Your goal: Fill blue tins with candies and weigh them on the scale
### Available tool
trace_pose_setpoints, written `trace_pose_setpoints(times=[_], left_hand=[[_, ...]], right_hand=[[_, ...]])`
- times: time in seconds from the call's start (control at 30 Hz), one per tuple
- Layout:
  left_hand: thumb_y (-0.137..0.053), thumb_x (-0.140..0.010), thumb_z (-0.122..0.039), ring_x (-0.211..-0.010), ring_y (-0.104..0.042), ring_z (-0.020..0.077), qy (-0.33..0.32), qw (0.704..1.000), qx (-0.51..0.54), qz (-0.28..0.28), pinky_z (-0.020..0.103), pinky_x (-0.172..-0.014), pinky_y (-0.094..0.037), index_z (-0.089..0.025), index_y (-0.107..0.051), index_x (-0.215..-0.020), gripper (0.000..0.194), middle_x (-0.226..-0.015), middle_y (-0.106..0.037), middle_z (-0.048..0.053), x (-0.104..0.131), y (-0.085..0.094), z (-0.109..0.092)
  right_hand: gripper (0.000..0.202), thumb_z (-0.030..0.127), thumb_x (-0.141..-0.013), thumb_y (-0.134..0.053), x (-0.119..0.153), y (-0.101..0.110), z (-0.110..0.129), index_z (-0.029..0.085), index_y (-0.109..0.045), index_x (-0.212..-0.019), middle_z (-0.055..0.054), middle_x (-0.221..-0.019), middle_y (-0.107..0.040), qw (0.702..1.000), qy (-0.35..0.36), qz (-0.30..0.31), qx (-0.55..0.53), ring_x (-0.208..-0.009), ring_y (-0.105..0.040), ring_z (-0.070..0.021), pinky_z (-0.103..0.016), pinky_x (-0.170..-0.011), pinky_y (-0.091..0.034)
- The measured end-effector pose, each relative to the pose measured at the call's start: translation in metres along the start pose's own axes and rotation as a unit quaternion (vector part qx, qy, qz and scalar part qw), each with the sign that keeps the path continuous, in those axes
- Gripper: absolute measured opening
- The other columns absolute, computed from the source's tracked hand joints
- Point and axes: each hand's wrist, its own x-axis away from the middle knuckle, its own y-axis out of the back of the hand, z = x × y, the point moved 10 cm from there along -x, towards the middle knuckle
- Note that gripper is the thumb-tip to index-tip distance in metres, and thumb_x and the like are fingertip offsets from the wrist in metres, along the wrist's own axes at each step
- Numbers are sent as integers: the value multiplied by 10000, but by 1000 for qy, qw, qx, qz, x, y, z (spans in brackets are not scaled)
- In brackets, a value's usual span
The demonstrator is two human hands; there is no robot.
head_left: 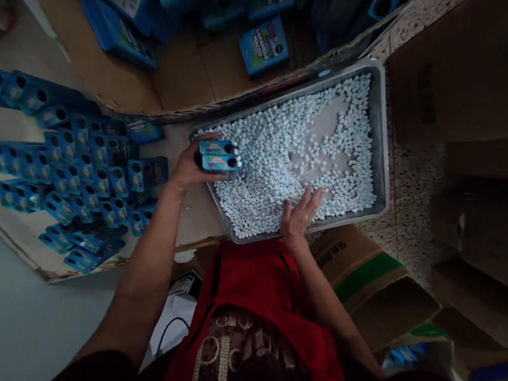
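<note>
1. your left hand (pixel 189 165) is clamped on two boxes (pixel 218 163), small and blue, held side by side over the left end of the tray (pixel 385 149).
2. the held boxes point their dark round holes to the right, and a few white pellets sit by those holes.
3. your right hand (pixel 298 219) is at the lower long side of the tray, its fingers stretched out and a little apart, the tips at the pellets (pixel 259 182); you cannot tell from here whether they press on any.
4. the pellets, pale blue and white, lie heaped toward the left and middle of the tray, thinner toward the right, where patches of the pale bottom show.
5. the tray's left part rests on the table (pixel 195 209), and its right end shows against the speckled floor (pixel 408 199).
6. to your left, many blue boxes (pixel 100 152) stand in close rows on the table, most with a dark hole showing.
7. beyond the tray, a big carton (pixel 188 82) holds more blue boxes, jumbled.
8. you wear a red apron (pixel 250 268); a green-striped carton (pixel 337 255) sits to its right, below the tray.
</note>
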Motion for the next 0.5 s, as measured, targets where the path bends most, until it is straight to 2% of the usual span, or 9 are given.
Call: trace_pose_setpoints(times=[0.07,0.13,0.23,0.3,0.4,0.5], left_hand=[[-1198,-450,-553,-1466,-713,458,-2,998,68,5,712,-1309,-551,-261,-738,-1478,1164,-1570,-740,124,-10,-10,4],[-1200,-457,-531,-1559,-650,469,7,993,120,18,706,-1347,-522,-292,-733,-1521,1185,-1670,-684,113,-13,-33,8],[-1188,-498,-534,-1651,-571,458,27,987,148,48,667,-1376,-509,-318,-702,-1584,1209,-1790,-579,109,-4,-75,13],[-1174,-507,-586,-1678,-541,455,36,984,168,51,659,-1387,-499,-311,-688,-1596,1224,-1803,-561,126,7,-98,16],[-1117,-572,-717,-1660,-571,436,39,980,192,46,650,-1379,-514,-303,-668,-1606,1201,-1712,-651,143,21,-126,19],[-1049,-674,-781,-1527,-699,427,55,975,214,30,651,-1282,-614,-294,-672,-1575,1092,-1556,-757,142,27,-150,22]], right_hand=[[881,659,-1184,-287,7,-19,11,85,-285,-1852,-333,-1917,-175,999,-25,-3,24,-1844,-75,-449,-827,-1383,-258],[849,604,-1185,-307,0,-33,30,79,-299,-1853,-325,-1912,-220,1000,-25,-13,15,-1842,-107,-431,-801,-1390,-276],[762,498,-1187,-279,-21,-42,60,82,-418,-1811,-291,-1851,-393,998,5,-35,-48,-1800,-284,-371,-709,-1408,-334],[727,473,-1182,-264,-34,-40,71,135,-503,-1780,-241,-1797,-497,991,11,-58,-120,-1743,-416,-323,-650,-1413,-366],[673,523,-1172,-311,-45,-29,77,266,-620,-1711,-142,-1755,-585,955,-12,-90,-282,-1695,-511,-272,-586,-1423,-388],[603,565,-1164,-355,-53,-22,69,317,-742,-1554,-91,-1662,-685,888,-71,-121,-438,-1643,-580,-253,-561,-1430,-392]])
